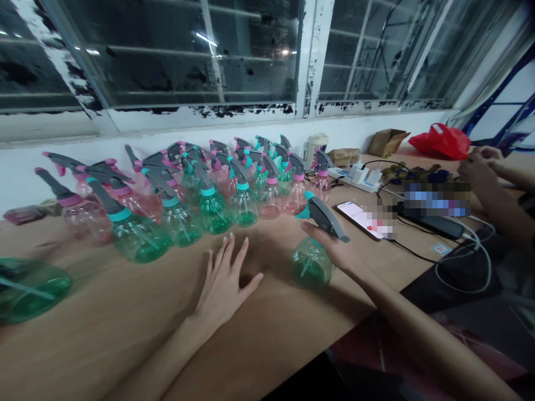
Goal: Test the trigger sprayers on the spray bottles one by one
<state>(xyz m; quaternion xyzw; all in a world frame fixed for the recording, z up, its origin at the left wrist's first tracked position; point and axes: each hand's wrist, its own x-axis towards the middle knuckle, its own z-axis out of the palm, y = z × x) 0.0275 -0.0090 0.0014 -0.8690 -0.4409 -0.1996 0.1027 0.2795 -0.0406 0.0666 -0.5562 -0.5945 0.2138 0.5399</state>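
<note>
My left hand (223, 284) is open, fingers spread, low over the wooden table (146, 328), holding nothing. My right hand (330, 242) is wrapped round the neck of a green spray bottle (311, 264) with a grey and turquoise trigger head. That bottle stands close to the tabletop, and part of its collar is hidden by my fingers. Just beyond my left hand is a green spray bottle (215, 214) in the front row of a cluster. Behind it are several more, among them a pink spray bottle (271, 203). At the far left, a green bottle (29, 289) is cut off by the frame.
A lit phone (363, 220), a power strip (359, 179) with chargers, and loose cables lie to the right. Farther back are a white cup (316, 146), a brown paper box (387, 143) and a red bag (441, 142). Another person's hands (480, 167) appear at the right edge.
</note>
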